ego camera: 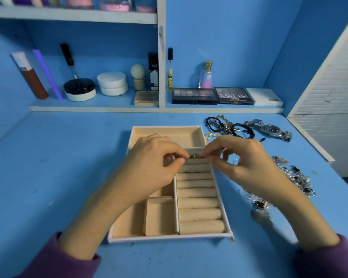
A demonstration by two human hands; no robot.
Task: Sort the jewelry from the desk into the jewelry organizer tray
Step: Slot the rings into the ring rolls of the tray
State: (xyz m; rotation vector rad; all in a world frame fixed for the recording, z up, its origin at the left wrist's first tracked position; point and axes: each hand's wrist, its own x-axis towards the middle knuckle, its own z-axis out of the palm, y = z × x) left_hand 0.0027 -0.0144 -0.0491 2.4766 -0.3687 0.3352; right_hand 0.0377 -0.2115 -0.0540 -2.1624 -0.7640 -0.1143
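Left hand: the left hand (pixel 153 157) has thumb and forefinger curled in, pinching one end of a small metal piece (pixel 195 156).
Right hand: the right hand (pixel 243 159) pinches the other end with its fingertips, its other fingers loosely bent.
Piece in hand: held between the two hands, just above the farthest of the ring rolls (pixel 199 203) in the jewelry organizer tray (pixel 169 238).
Step, as judged: seating this piece into a slot between rolls; it looks early in the sort.
Done: little that shows. A thin dark mark (pixel 191 172) sits in a slot just nearer than the fingertips and may be a piece already placed.
Open compartments: the small one (pixel 161 215) under the left forearm shows no jewelry.
Left to do: most of it. Beyond the right hand lie black bead bracelets (pixel 225 126) and a watch (pixel 271 129). Outward of the right wrist, on the surface (pixel 48 177), a silver heap (pixel 295 177) runs toward the forearm.
Hidden: the left hand covers the tray's middle-left part. The right hand covers the tray's far right corner.
Hard to tell: what the held piece is, and how many items make up the tangled heap.
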